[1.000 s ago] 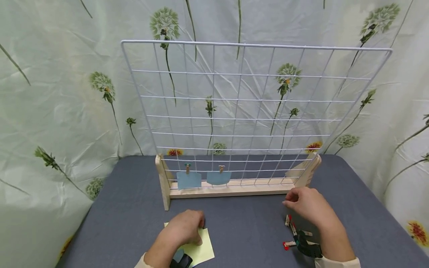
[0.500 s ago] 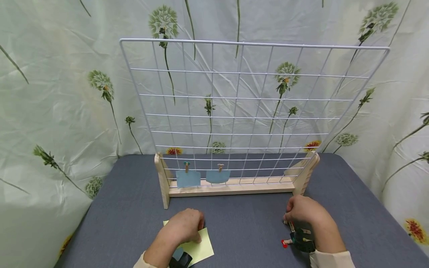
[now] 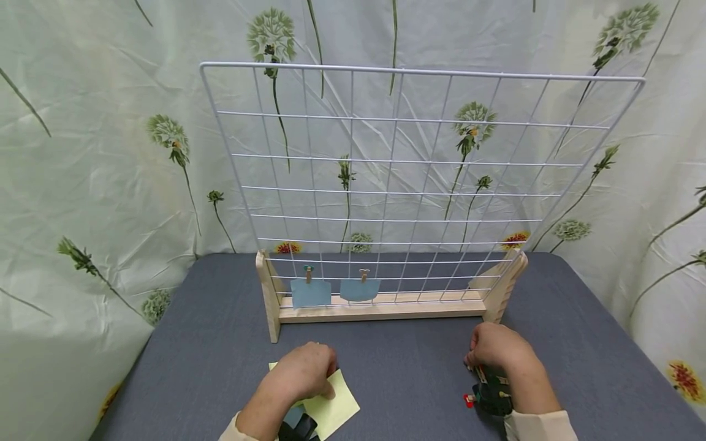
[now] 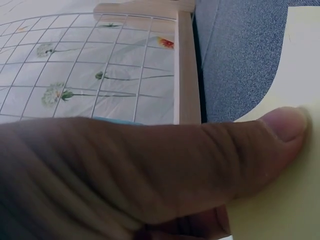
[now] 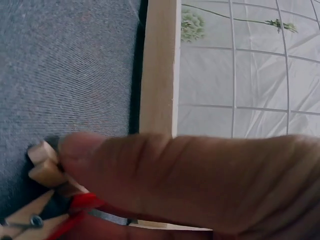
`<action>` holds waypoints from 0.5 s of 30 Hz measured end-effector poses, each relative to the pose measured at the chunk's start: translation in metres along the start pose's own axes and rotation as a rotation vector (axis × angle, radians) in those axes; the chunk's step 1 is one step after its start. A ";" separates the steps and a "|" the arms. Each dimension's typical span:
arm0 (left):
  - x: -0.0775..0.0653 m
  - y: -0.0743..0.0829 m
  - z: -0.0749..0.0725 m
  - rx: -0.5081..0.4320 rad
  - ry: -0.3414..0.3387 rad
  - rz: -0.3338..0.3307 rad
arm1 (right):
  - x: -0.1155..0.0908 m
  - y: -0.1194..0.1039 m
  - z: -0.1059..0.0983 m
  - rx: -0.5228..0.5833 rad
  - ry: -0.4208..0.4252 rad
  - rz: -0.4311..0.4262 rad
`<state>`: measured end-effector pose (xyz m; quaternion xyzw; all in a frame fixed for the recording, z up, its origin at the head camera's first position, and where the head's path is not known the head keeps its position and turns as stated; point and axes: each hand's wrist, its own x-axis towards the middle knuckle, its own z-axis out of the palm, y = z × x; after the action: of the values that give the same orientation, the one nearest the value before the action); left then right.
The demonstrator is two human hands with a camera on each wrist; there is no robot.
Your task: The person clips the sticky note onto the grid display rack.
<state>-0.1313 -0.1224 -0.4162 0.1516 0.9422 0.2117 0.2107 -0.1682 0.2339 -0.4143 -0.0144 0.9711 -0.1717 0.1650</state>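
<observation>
My left hand (image 3: pixel 306 373) grips a yellow sheet of paper (image 3: pixel 337 405) on the table, the thumb lying across it in the left wrist view. Part of a blue paper (image 3: pixel 294 416) shows beneath that wrist. At the right, my right hand (image 3: pixel 504 349) reaches down to a small group of clothespins. Its thumb and fingers pinch a wooden clothespin (image 5: pixel 44 165), whose far part is hidden by the hand. Beside it lies another clothespin (image 5: pixel 35 220), and a red-ended clothespin (image 3: pixel 469 400) sticks out near the wrist.
A white wire grid (image 3: pixel 401 71) stands in a wooden base (image 3: pixel 380 313). Two blue papers hang low on its left side, the left paper (image 3: pixel 311 294) and the right paper (image 3: pixel 360 290), each held by a clothespin. A floral curtain (image 3: pixel 110 184) hangs behind the grey table (image 3: pixel 408 367).
My right hand has come down onto the clothespins and closed on one. Under my left hand the yellow sheet has turned and shifted slightly right.
</observation>
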 end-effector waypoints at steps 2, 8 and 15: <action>-0.001 0.001 0.000 0.007 0.004 0.007 | 0.000 -0.001 0.001 -0.002 0.000 0.002; -0.004 0.002 0.002 0.006 0.012 0.044 | 0.000 -0.002 0.001 0.002 -0.006 -0.004; -0.004 0.005 0.001 -0.022 0.002 0.065 | 0.000 -0.002 0.001 -0.021 0.009 -0.022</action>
<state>-0.1263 -0.1191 -0.4136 0.1795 0.9347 0.2287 0.2044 -0.1678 0.2317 -0.4149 -0.0261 0.9734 -0.1632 0.1585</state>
